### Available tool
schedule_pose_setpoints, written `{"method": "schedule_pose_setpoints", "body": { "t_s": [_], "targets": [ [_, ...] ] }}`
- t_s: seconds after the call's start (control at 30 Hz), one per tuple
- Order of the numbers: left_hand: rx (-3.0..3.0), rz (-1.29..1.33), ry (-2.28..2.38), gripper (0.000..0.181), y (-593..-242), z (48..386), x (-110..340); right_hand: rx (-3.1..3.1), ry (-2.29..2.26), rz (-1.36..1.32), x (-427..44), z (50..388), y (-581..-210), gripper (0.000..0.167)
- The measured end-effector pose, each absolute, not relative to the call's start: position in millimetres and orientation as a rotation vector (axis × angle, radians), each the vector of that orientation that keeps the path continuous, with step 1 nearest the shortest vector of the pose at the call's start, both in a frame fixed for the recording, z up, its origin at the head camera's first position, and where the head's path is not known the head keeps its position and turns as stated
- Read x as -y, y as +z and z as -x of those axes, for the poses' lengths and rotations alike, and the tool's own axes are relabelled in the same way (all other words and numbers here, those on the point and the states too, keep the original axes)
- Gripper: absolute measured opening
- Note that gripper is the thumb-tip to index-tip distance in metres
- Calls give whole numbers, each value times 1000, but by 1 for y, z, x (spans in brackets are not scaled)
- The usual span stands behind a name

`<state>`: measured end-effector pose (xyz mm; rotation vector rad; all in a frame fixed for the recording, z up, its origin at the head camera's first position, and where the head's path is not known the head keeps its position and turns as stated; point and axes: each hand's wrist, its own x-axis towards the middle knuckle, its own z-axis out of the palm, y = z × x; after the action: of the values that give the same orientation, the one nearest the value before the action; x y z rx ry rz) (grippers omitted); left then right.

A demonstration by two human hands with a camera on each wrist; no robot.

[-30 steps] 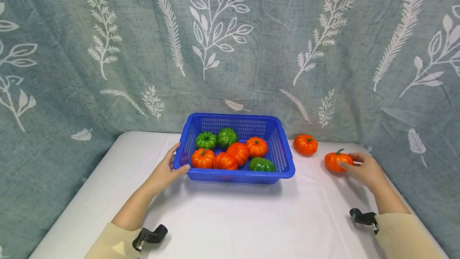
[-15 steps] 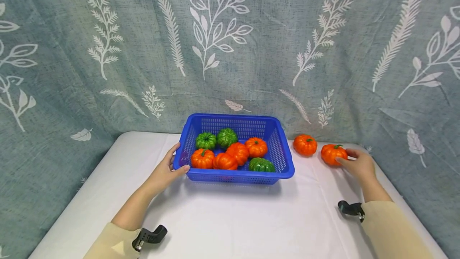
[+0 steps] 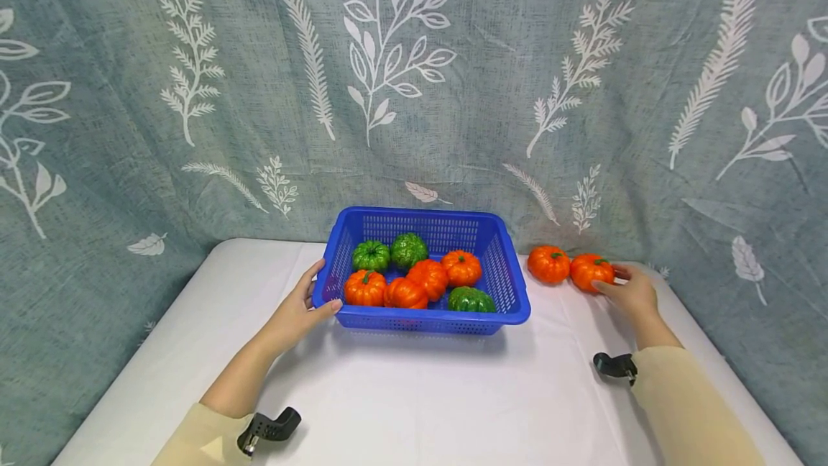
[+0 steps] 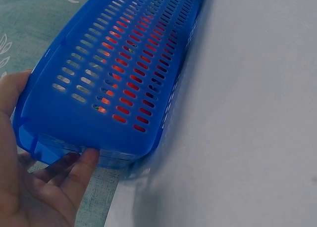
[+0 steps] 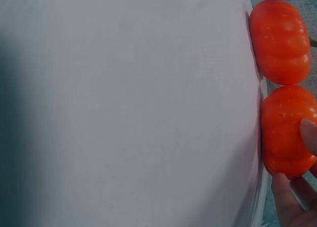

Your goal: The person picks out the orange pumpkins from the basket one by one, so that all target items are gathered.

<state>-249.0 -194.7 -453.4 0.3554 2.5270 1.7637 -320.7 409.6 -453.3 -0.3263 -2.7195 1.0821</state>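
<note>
My left hand (image 3: 294, 315) grips the near left corner of a blue plastic basket (image 3: 440, 318), thumb on the front rim and fingers along the left end. The left wrist view shows the thumb and fingers around that corner of the basket (image 4: 54, 120). On the right, my right hand (image 3: 637, 297) holds a small orange pumpkin (image 3: 587, 273) with a green stem, thumb on its near side. This pumpkin touches a second orange pumpkin (image 3: 548, 265) to its left. In the right wrist view the held pumpkin (image 5: 282, 133) sits against the other one, fingertips at its lower end.
Inside the basket lie several orange pumpkins (image 3: 365, 288) and green ones, such as a dark green pumpkin (image 3: 471, 299) at the front right. A white cloth (image 3: 427, 401) covers the table. A grey-green leaf-patterned curtain (image 3: 479, 106) hangs behind and at both sides.
My right hand has moved left and back with the orange pumpkin, bringing it up against the other orange pumpkin. The left hand and basket have stayed in place.
</note>
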Motion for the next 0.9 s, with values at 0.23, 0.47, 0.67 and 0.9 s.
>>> {"method": "schedule_pose_setpoints", "body": {
  "t_s": [0.23,0.47,0.67,0.9],
  "targets": [
    [-2530,-361,1761,90,-453,249,196,2710,1113,331,-402,326,-453,66],
    [-2521,-380,1767,88,-453,249,196,2707,1163,385,-400,331,-456,68],
    [-2527,-377,1755,91,-452,249,197,2722,1154,347,-403,329,-455,70],
    [-2518,-369,1764,89,-450,248,196,2712,1153,358,-401,313,-443,66]
  ]
}}
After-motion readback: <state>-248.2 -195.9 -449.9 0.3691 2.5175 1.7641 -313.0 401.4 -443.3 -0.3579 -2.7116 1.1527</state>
